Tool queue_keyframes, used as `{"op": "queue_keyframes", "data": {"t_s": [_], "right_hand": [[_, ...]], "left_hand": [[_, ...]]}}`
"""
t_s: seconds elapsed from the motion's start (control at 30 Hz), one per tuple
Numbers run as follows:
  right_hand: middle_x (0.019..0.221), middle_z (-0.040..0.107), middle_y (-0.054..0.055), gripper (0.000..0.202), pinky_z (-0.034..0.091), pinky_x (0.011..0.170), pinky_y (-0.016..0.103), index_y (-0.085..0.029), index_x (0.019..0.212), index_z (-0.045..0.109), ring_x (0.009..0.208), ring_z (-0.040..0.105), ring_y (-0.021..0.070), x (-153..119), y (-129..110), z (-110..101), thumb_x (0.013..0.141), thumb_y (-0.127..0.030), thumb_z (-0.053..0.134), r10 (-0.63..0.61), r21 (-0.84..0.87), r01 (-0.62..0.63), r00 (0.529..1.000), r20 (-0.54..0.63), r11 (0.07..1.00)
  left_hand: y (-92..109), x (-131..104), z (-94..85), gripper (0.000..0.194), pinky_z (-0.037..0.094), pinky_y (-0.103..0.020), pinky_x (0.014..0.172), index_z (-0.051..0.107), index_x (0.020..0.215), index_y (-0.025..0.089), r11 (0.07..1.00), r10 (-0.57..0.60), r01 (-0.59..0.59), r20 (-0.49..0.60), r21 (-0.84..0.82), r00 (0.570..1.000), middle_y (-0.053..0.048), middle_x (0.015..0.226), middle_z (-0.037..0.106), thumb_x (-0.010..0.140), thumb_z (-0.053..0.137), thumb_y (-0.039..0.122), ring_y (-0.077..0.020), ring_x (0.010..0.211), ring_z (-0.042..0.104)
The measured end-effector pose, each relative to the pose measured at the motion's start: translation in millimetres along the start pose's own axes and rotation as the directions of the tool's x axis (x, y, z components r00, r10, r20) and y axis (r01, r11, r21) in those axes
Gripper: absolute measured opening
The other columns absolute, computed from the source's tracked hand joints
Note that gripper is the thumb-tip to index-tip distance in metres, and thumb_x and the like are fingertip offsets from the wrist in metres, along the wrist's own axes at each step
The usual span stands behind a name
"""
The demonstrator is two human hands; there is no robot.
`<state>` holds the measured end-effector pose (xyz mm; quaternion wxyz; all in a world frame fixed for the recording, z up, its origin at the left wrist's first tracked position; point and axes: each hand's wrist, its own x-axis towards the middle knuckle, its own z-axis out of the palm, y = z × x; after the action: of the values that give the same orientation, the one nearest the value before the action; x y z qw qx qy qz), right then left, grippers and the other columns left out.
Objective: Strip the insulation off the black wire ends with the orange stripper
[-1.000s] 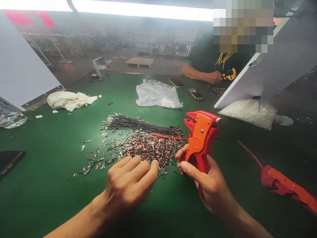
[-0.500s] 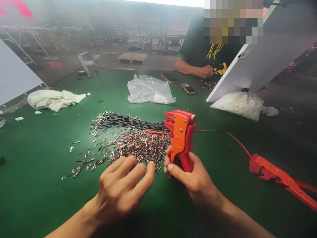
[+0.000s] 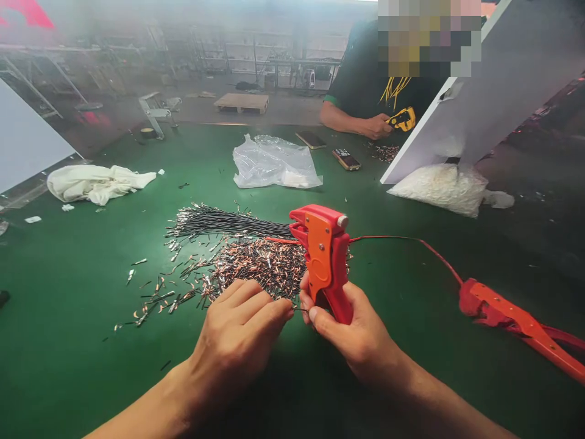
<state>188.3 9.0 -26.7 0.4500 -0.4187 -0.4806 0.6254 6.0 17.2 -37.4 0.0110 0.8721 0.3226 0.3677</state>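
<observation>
- Two things were in the right hand: its fingers wrapped the handle of a red and orange wire stripper, held upright, and its thumb and fingertip pinched one end of a thin dark wire
- The left hand was curled, thumb and forefinger together on the wire's other end, so the wire bridged the small gap between both hands
- Just beyond them, a pile of copper and black scraps lay on the green table, partly behind the wire stripper
- Behind the pile lay a bundle of black wires, silvery ends leftward
- Farther off were a plastic bag and a co-worker's hand gripping a yellow tool
</observation>
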Motion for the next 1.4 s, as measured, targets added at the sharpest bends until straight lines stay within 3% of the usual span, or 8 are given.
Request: {"op": "queue_keyframes", "data": {"t_s": [0.13, 0.27, 0.4, 0.53, 0.7, 0.9, 1.17, 1.4], "right_hand": [[0.080, 0.058, 0.001, 0.021, 0.044, 0.064, 0.029, -0.017, 0.097, 0.055, 0.069, 0.055, 0.0144, -2.1, -0.7, -9.1, 0.077, -0.024, 0.061, 0.044, 0.206, -0.069, 0.991, 0.125, 0.976], [0.080, 0.064, 0.004, 0.024, 0.049, 0.060, 0.030, -0.015, 0.100, 0.057, 0.069, 0.063, 0.0178, -6.3, 1.0, -17.7, 0.076, -0.019, 0.058, 0.142, 0.448, -0.279, 0.938, 0.316, 0.849], [0.081, 0.068, 0.009, 0.027, 0.052, 0.060, 0.030, -0.012, 0.099, 0.060, 0.069, 0.068, 0.0204, -10.8, 7.6, -20.1, 0.073, -0.015, 0.056, 0.203, 0.495, -0.454, 0.854, 0.479, 0.741], [0.081, 0.070, 0.011, 0.031, 0.053, 0.063, 0.030, -0.011, 0.100, 0.062, 0.069, 0.070, 0.0209, -13.4, 17.4, -18.8, 0.069, -0.014, 0.056, 0.195, 0.545, -0.554, 0.791, 0.580, 0.629], [0.081, 0.073, 0.016, 0.035, 0.052, 0.064, 0.029, -0.006, 0.101, 0.062, 0.068, 0.069, 0.0192, -15.1, 28.6, -18.4, 0.067, -0.011, 0.055, 0.191, 0.557, -0.580, 0.774, 0.603, 0.594], [0.080, 0.073, 0.016, 0.031, 0.050, 0.064, 0.026, -0.005, 0.099, 0.062, 0.069, 0.068, 0.0181, -15.8, 32.2, -19.0, 0.069, -0.015, 0.060, 0.175, 0.540, -0.554, 0.783, 0.598, 0.634], [0.073, 0.065, 0.008, 0.027, 0.046, 0.076, 0.037, -0.008, 0.096, 0.059, 0.068, 0.064, 0.0166, -15.3, 23.0, -16.6, 0.079, -0.027, 0.066, 0.177, 0.462, -0.520, 0.779, 0.602, 0.718], [0.062, 0.054, 0.002, 0.031, 0.038, 0.053, 0.018, -0.007, 0.088, 0.059, 0.055, 0.051, 0.0084, -10.0, 22.7, -17.4, 0.079, -0.035, 0.068, 0.131, 0.360, -0.411, 0.791, 0.598, 0.837]], "left_hand": [[2.5, 3.4, -7.7, 0.010, 0.045, -0.023, 0.059, 0.061, 0.087, 0.016, 0.964, -0.236, 0.213, -0.141, -0.160, 0.962, 0.001, 0.069, 0.062, 0.085, 0.060, 0.006, -0.0099, 0.062, 0.053], [2.2, 9.4, -19.3, 0.009, 0.042, -0.018, 0.045, 0.063, 0.079, 0.018, 0.790, -0.589, 0.517, -0.174, -0.328, 0.789, 0.005, 0.058, 0.054, 0.087, 0.059, 0.015, -0.0067, 0.049, 0.049], [0.1, 12.6, -23.0, 0.010, 0.037, -0.016, 0.038, 0.065, 0.076, 0.017, 0.736, -0.646, 0.545, -0.177, -0.401, 0.742, 0.006, 0.053, 0.052, 0.085, 0.060, 0.018, -0.0059, 0.043, 0.044], [-2.1, 12.0, -21.8, 0.012, 0.035, -0.016, 0.037, 0.064, 0.073, 0.017, 0.746, -0.639, 0.537, -0.196, -0.393, 0.744, 0.004, 0.053, 0.055, 0.084, 0.061, 0.020, -0.0061, 0.043, 0.045], [-3.7, 9.2, -19.5, 0.013, 0.032, -0.016, 0.037, 0.063, 0.073, 0.017, 0.737, -0.655, 0.568, -0.179, -0.367, 0.734, 0.005, 0.054, 0.054, 0.084, 0.061, 0.022, -0.0053, 0.043, 0.041], [-3.9, 9.0, -19.2, 0.013, 0.027, -0.016, 0.035, 0.063, 0.073, 0.016, 0.783, -0.590, 0.507, -0.169, -0.361, 0.790, 0.008, 0.050, 0.045, 0.085, 0.059, 0.017, -0.0040, 0.040, 0.034], [-5.0, 10.3, -25.6, 0.009, 0.037, -0.016, 0.044, 0.065, 0.082, 0.017, 0.930, -0.360, 0.323, -0.257, -0.175, 0.897, 0.004, 0.066, 0.065, 0.084, 0.061, 0.009, -0.0038, 0.049, 0.046], [-9.8, 10.9, -28.6, 0.008, 0.035, -0.020, 0.046, 0.065, 0.085, 0.012, 0.985, -0.158, 0.172, -0.281, 0.026, 0.947, 0.005, 0.055, 0.052, 0.085, 0.061, 0.006, -0.0073, 0.051, 0.037]]}}
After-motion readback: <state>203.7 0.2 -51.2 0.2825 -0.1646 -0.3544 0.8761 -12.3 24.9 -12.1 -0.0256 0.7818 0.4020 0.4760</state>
